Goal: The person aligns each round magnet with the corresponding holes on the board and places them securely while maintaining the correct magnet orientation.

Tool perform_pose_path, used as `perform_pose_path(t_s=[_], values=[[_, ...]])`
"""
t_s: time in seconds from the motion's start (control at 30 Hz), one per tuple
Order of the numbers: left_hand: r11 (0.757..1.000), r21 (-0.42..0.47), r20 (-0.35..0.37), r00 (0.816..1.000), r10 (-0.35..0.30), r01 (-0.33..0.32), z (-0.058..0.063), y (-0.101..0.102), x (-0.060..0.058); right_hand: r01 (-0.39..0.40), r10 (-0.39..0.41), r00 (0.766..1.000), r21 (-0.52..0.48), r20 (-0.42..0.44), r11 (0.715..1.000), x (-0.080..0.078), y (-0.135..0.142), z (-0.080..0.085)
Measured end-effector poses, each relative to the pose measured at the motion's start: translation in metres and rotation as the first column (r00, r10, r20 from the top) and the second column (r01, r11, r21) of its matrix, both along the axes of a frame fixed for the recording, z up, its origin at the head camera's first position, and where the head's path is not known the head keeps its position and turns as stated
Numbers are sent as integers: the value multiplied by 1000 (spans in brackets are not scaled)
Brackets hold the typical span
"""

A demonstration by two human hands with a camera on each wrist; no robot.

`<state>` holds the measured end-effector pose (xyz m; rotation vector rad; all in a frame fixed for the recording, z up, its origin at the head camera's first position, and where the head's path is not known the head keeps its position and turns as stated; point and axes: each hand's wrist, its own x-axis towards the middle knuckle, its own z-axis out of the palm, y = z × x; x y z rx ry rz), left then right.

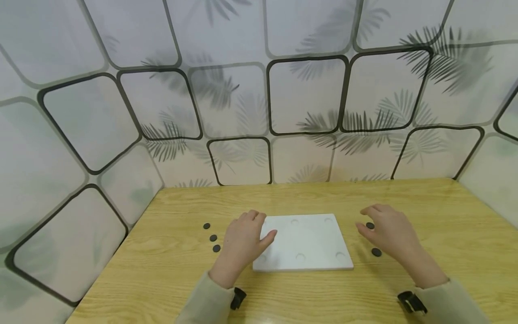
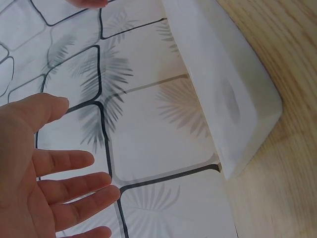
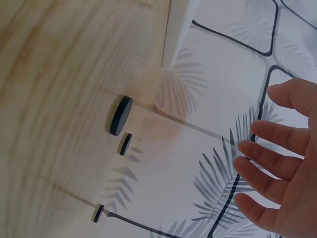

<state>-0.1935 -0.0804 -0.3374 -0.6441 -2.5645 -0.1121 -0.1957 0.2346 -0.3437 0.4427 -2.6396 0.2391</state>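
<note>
A white rectangular board with shallow round recesses lies flat on the table. Over its left end hovers my left hand, fingers relaxed and thumb spread, holding nothing. Three small dark discs lie in a loose column left of that hand. My right hand is raised beside the board's right side, its fingers loosely extended and nothing in them. Near it, two dark discs show in the head view, one partly behind the fingers. The right wrist view reveals three discs on this side.
The wooden table runs back to a wall covering with dark rounded squares and leaf prints. It also rises along the left and right sides. A dark strap is at the right sleeve, another at the left.
</note>
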Motion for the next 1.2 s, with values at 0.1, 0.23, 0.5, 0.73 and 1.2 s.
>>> perform_pose_path(t_s=[0.1,0.23,0.5,0.73,1.2], values=[[1000,-5,-4,1000,0,0,-1,0,0,14,-15,999,14,38,1000,-1,2,-2],[1000,-10,-3,1000,-1,1,-2,-1,-1,17,-21,997,50,71,999,-2,3,-3],[999,-47,28,999,-17,18,-4,-1,-3,8,-21,985,79,171,997,-1,5,-5],[993,-93,87,995,-58,66,-7,-3,-3,1,-21,969,80,247,997,0,9,-8],[979,-173,380,924,-34,107,-7,-2,-4,-28,-17,918,108,395,994,-1,14,-9]])
